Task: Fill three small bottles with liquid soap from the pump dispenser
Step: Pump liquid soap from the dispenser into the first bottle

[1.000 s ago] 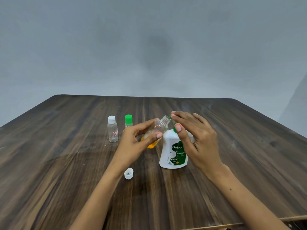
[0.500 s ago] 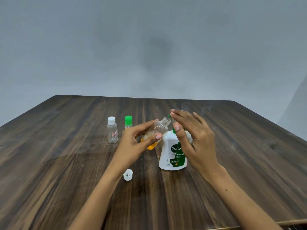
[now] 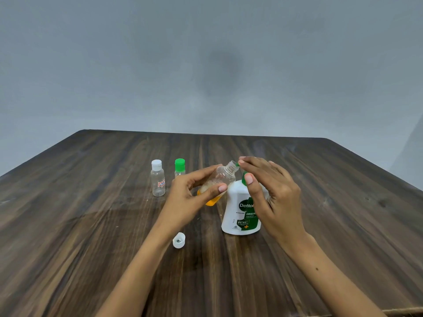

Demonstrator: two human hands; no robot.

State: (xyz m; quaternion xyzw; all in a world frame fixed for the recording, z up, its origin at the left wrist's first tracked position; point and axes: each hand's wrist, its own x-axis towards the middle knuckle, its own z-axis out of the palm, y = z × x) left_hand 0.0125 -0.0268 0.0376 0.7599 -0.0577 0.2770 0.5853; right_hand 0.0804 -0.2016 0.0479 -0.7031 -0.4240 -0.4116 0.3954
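A white pump dispenser (image 3: 238,213) with a green label stands at the table's middle. My right hand (image 3: 272,191) lies over its green pump head, fingers straight, thumb beside the pump neck. My left hand (image 3: 194,195) holds a small clear uncapped bottle (image 3: 223,177), tilted with its mouth up against the nozzle; orange soap sits in its lower end. Two capped small bottles stand to the left: a white-capped one (image 3: 158,178) and a green-capped one (image 3: 179,167), partly hidden behind my left hand.
A loose white cap (image 3: 179,240) lies open side up on the dark wooden table (image 3: 91,225), near my left forearm. A grey wall stands behind the table's far edge.
Little has moved. My right hand stays on the pump head and has risen slightly; the tilted bottle remains at the nozzle.
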